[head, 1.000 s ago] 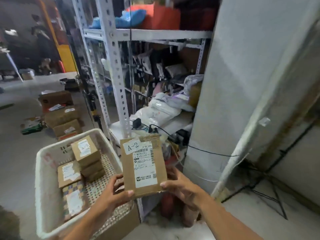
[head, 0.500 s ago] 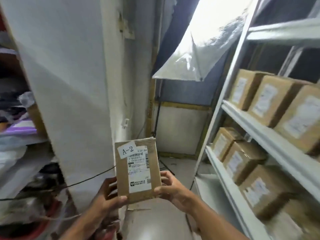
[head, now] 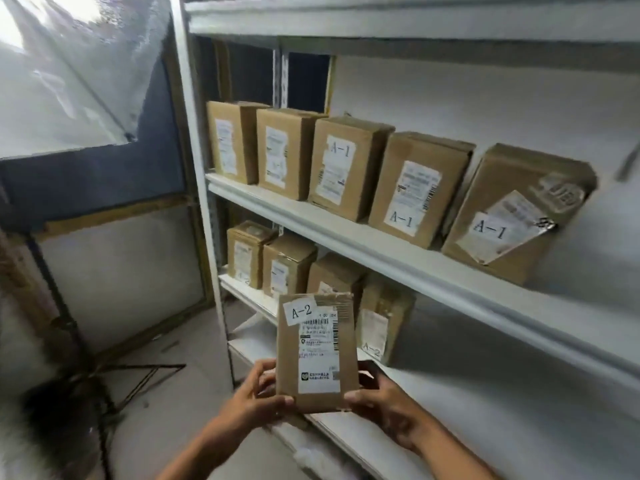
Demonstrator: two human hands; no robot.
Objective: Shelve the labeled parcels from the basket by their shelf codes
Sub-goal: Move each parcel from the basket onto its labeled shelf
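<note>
Parcel (head: pixel 317 351), marked A-2: upright, held in front of the lower shelf (head: pixel 346 431). Left hand (head: pixel 258 398) and right hand (head: pixel 379 396) pinch its bottom corners, thumbs on its face. Behind the parcel: a row of A-2 boxes (head: pixel 382 322). Above the parcel: A-1 boxes (head: pixel 419 199). Risk: a low grip may let it tip; a hurried reach could land it on the A-1 shelf.

Parcel (head: pixel 317 351) before lower shelf (head: pixel 433 407); boxes (head: pixel 346 168) seemingly above.
</note>
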